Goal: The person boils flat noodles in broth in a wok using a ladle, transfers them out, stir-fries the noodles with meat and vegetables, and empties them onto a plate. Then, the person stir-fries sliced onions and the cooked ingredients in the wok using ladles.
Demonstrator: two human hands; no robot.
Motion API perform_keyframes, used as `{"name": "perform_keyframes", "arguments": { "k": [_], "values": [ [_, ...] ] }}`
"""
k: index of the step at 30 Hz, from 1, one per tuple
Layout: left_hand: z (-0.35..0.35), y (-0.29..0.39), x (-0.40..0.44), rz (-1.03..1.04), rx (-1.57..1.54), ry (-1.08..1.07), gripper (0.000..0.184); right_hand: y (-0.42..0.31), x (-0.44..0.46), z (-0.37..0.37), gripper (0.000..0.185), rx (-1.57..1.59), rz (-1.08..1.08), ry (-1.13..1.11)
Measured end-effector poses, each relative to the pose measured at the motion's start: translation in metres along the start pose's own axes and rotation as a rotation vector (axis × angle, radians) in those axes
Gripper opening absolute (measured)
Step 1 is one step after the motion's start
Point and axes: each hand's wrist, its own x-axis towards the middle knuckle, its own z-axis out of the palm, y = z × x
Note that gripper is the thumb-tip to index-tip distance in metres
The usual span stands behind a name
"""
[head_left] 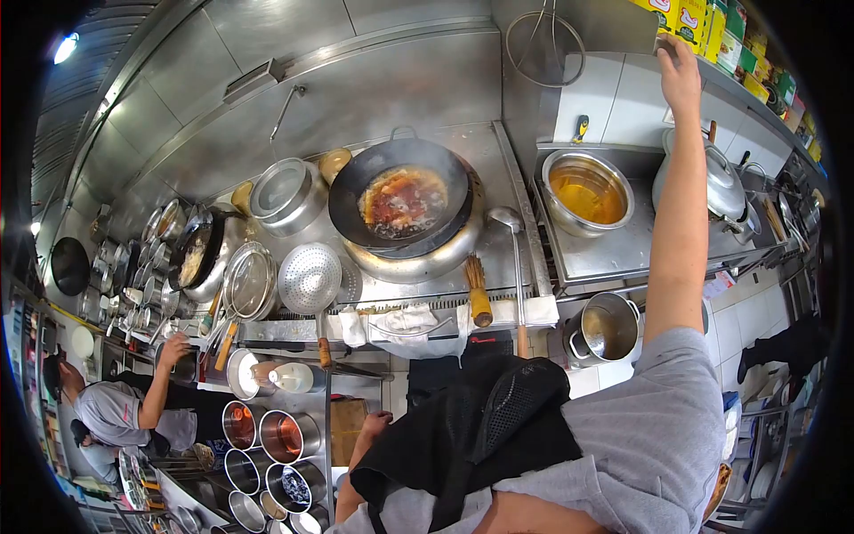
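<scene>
My right arm stretches up to the far right. My right hand (pixel 679 71) has its fingers extended at the edge of a high shelf (pixel 747 89), close to yellow boxes (pixel 685 25). It appears to hold nothing. My left hand (pixel 375 424) hangs low beside my body near the counter's end, small and partly turned away, so its fingers are unclear. In front of me a black wok (pixel 351 200) sits on the burner, with reddish-brown liquid (pixel 403 200) bubbling and steaming in it.
A ladle (pixel 518 267), bamboo brush (pixel 479 294) and perforated skimmer (pixel 310 278) lie around the stove. A metal pot of yellow oil (pixel 587 191) stands right, beside a lidded pot (pixel 725 182). Several sauce containers (pixel 289 436) are lower left. Another person (pixel 133 414) works at far left.
</scene>
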Motion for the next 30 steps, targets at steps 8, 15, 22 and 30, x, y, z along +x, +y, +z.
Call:
{"name": "perform_keyframes", "arguments": {
  "k": [8,15,22,30],
  "values": [
    [-0.04,-0.085,-0.031,0.171,0.154,-0.125,0.015,-0.006,-0.001,-0.004,0.03,0.024,-0.002,-0.008],
    [-0.065,-0.095,-0.105,-0.391,-0.329,0.125,0.014,-0.014,0.0,-0.004,0.027,-0.015,0.024,0.044],
    [-0.025,-0.12,-0.056,-0.179,-0.039,-0.032,0.017,0.018,-0.002,0.012,0.032,-0.015,0.032,0.086],
    [0.028,-0.044,0.025,0.206,0.131,-0.137,0.024,0.017,-0.001,0.007,0.031,0.006,0.003,0.019]
  ]
}}
